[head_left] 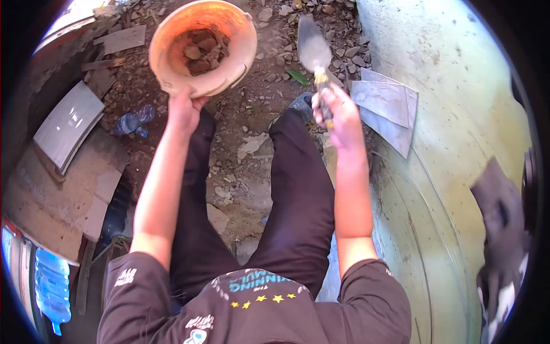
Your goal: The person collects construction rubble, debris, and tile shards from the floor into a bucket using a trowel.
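My left hand [184, 112] grips the near rim of an orange bucket [167, 50], which is tilted so that its inside shows. Brown rubble pieces [205, 50] lie at the bottom of the bucket. My right hand [338, 112] is closed around the yellow and dark handle of a trowel [313, 47]. The trowel's grey blade points away from me, above the stony ground, to the right of the bucket and apart from it.
Loose stones and soil [269, 63] cover the ground ahead. Flat sheets [389, 109] lean by the pale wall [458, 114] at right. At left are a crushed plastic bottle [135, 120], a white panel [69, 126] and a blue bottle [52, 284].
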A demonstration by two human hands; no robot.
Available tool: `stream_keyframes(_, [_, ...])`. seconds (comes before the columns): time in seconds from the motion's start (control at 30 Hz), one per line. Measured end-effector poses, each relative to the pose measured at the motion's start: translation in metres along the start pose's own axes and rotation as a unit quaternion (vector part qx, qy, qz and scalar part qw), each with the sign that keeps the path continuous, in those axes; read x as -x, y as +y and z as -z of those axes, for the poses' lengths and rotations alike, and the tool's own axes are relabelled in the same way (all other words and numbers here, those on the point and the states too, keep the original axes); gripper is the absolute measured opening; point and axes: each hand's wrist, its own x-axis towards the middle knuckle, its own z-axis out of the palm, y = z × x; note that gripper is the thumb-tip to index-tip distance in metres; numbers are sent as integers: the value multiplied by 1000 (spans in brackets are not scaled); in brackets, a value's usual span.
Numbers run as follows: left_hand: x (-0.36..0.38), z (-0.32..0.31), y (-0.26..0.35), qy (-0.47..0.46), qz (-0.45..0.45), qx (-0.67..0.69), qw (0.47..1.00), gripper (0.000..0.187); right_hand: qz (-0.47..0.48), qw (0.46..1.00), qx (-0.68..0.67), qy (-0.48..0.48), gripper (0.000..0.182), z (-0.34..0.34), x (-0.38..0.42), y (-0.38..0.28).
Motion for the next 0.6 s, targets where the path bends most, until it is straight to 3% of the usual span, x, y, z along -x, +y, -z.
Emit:
stream_keyframes(0.07, [29,2,-10,31,20,47,998,37,-21,998,43,41,27,-24,54,-5])
stream_keyframes(0.13, [67,2,-5,-1,45,98,994,41,-49,996,22,75,27,-34,106,-3])
stream_keyframes(0.23, [108,38,-21,4,101,76,992,36,-86,990,-12,111,21,-55,177,1])
stream_keyframes(0.33, [166,30,5,36,116,81,989,34,-166,977,-17,134,19,-84,231,14])
stream_keyframes(0.4, [185,52,8,41,140,59,988,33,-214,974,22,78,17,-105,246,21])
stream_keyframes(0.47, [192,65,11,41,155,35,987,32,-251,955,154,16,16,-116,240,10])
stream_keyframes(0.6, [195,71,10,117,133,25,984,27,-236,956,173,-32,13,-95,185,38])
